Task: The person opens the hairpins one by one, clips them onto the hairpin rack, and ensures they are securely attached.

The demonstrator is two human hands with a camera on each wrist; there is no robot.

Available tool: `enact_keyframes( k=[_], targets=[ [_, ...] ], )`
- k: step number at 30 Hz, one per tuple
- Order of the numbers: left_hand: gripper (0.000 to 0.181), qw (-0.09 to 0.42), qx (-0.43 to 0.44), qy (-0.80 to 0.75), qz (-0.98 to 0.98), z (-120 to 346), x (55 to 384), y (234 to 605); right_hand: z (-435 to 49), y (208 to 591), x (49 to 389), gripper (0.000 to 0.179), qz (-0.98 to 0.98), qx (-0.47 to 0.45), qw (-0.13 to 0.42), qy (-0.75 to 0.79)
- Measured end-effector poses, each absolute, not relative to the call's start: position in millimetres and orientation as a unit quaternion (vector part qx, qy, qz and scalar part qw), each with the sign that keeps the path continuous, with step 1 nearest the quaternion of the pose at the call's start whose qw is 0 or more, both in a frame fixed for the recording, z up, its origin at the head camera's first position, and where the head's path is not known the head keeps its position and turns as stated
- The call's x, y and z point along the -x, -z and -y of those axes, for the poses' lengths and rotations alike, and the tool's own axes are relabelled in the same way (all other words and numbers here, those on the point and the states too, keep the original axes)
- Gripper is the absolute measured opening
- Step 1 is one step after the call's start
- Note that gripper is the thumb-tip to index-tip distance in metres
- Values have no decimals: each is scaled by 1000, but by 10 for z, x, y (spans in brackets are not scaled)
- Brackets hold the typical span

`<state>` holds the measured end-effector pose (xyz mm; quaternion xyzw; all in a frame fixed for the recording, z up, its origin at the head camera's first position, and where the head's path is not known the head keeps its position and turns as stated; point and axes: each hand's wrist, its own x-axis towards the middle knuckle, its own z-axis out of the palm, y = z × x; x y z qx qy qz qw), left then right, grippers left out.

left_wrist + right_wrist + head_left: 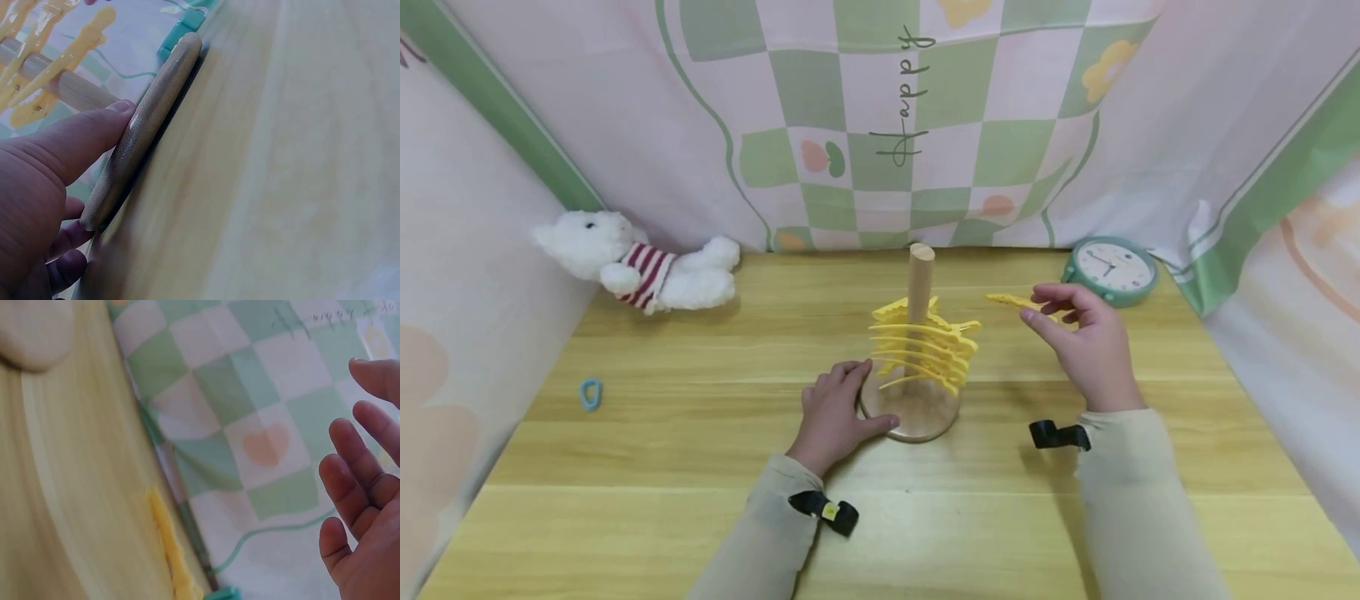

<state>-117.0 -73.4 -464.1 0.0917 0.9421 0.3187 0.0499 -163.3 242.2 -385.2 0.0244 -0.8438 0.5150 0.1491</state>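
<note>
A wooden stand has a round base (pixel 919 423) and an upright post (pixel 921 279). Several thin, curved yellow plastic pieces (pixel 958 343) are stacked around the post. My left hand (pixel 835 417) grips the base's near left edge. In the left wrist view, its thumb (pixel 94 134) lies over the upper face of the base (pixel 147 125), fingers at the lower rim. To the right, my right hand (pixel 1093 350) hovers above the table, loosely bent and holding nothing. Beyond its fingertips lies another yellow piece (pixel 1009 299), partly hidden by them; the right wrist view shows this piece (pixel 172 550) apart from the hand.
A teal round clock (pixel 1111 271) lies at the back right. A white plush toy (pixel 685 279) in a striped top rests at the back left. Farther left is a small blue ring-shaped thing (pixel 591 394). Behind the wooden table (pixel 662 533) hangs a checked curtain (pixel 880 92).
</note>
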Motion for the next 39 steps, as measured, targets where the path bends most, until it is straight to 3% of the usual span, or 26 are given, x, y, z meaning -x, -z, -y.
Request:
enact_keyframes(
  k=[21,39],
  targets=[
    [96,58,-87,-321,-941,736,1175,4635,-2693,4137,1785,45,860,39,110,-497],
    [96,53,-88,-323,-941,741,1177,4642,-2941,4564,1927,59,849,104,42,-516]
  ],
)
